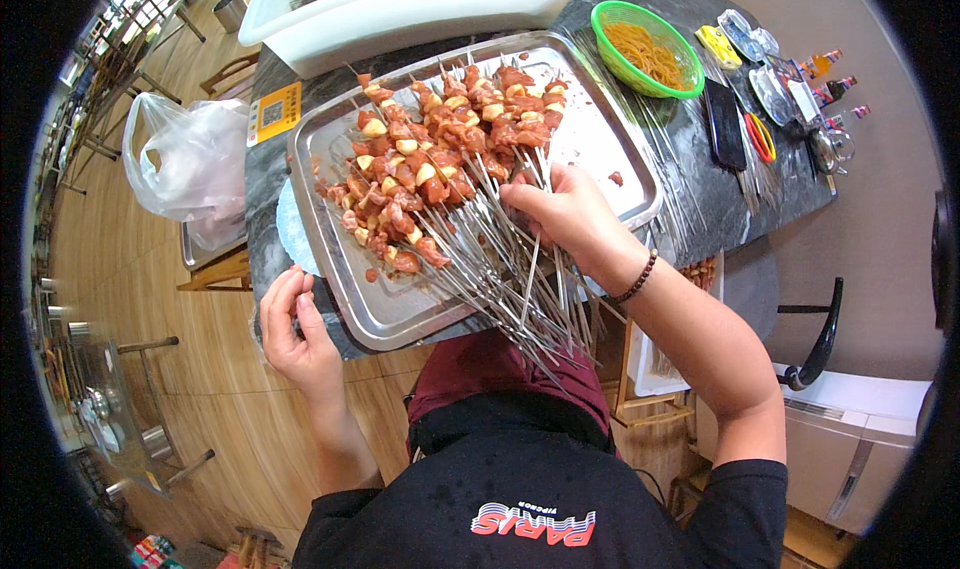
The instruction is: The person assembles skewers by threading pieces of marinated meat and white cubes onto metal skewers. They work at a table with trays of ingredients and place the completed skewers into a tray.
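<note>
A metal tray (390, 321) lies before me on the dark marble-patterned table. Many raw meat skewers (431, 160) are piled in it, chunks of reddish meat alternating with pale pieces that look like garlic cloves. Their bare metal ends (487, 269) fan out over the tray's near edge towards my lap. At the pile's right side, my right hand (566, 213) grips some skewer ends, thumb and fingers around the metal just below the meat. How many it holds is hidden. My left hand (296, 333) hovers off the tray's left near corner, half curled, with nothing visible in it.
A white plastic tub (420, 6) with metal skewers stands behind the tray. To the right are a green basket (649, 48) of noodle-like strands, loose skewers (667, 164), a phone (724, 126) and bottles (832, 89). A plastic bag (191, 164) sits at the left beside the table.
</note>
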Demonstrator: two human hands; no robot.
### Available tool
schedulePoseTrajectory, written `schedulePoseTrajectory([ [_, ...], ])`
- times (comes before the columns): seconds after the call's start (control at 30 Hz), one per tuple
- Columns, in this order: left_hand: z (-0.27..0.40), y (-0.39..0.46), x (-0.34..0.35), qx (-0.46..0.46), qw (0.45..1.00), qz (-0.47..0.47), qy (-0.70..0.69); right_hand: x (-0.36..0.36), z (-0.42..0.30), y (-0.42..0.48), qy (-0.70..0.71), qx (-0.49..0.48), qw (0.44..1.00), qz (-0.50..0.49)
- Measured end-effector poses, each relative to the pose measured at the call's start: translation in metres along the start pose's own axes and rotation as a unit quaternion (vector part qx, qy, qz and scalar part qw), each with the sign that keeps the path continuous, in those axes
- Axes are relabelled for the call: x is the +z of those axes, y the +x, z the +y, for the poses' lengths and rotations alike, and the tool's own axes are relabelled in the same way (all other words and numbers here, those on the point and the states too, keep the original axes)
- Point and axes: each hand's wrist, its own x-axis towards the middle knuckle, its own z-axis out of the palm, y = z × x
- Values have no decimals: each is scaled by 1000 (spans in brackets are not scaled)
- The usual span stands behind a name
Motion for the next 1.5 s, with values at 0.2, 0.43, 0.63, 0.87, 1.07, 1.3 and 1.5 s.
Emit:
schedulePoseTrajectory([
  [0.2, -1, -1, 1, 5, 1000, 1, -5, 9, -3, -8, 71, -37, 997, -16],
  [0.43, -1, -1, 3, 5, 1000, 1, -1, 12, 3, 5, 2, -43, 999, -30],
  [0.63, -5, -1, 3, 13, 1000, -4, -5, 19, 10, 10, -34, -146, 989, 14],
  [0.87, 0, 2, 2, 39, 999, -19, 18, 6, -8, -2, -57, -304, 950, 47],
  [1.07, 3, 4, -12, -60, 990, 33, -120, -53, -32, -27, 127, -220, 965, -64],
  [1.3, 90, 84, 10, 101, 980, -31, -170, -194, -104, -41, -578, -350, 687, 266],
  [1.5, 178, 144, 123, 158, 937, -224, -217, -158, -160, -16, -891, -337, 255, 166],
])
